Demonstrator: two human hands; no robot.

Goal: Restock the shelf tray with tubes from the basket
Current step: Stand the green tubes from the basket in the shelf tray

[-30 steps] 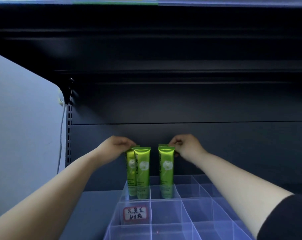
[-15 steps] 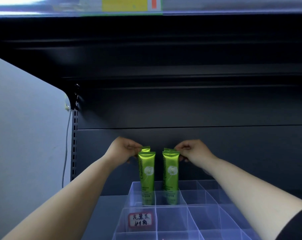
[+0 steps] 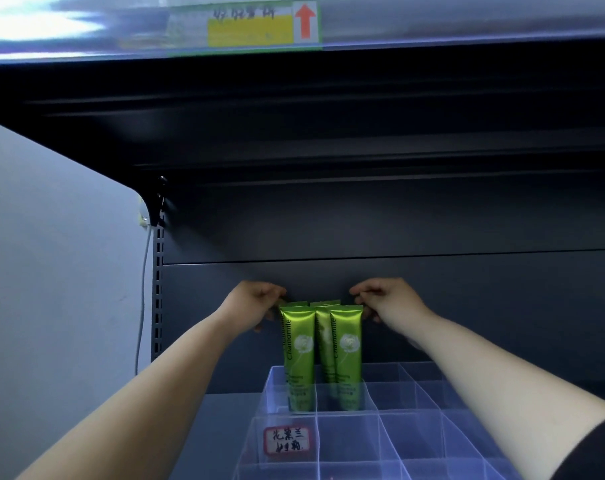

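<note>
Both hands have drawn their green tubes (image 3: 298,348) together; left hand (image 3: 256,303) and right hand (image 3: 391,299) pinch the crimped tops, steadying them upright in the tray (image 3: 415,427).

Counts on the shelf

You have two hands up, at least four green tubes (image 3: 298,344) showing, one clear divided tray (image 3: 415,420), one red-bordered label (image 3: 286,439) and one yellow shelf tag (image 3: 250,27).

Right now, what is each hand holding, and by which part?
Left hand pinches the crimped top edge of the left green tubes; right hand pinches the top of the right green tubes.
</note>
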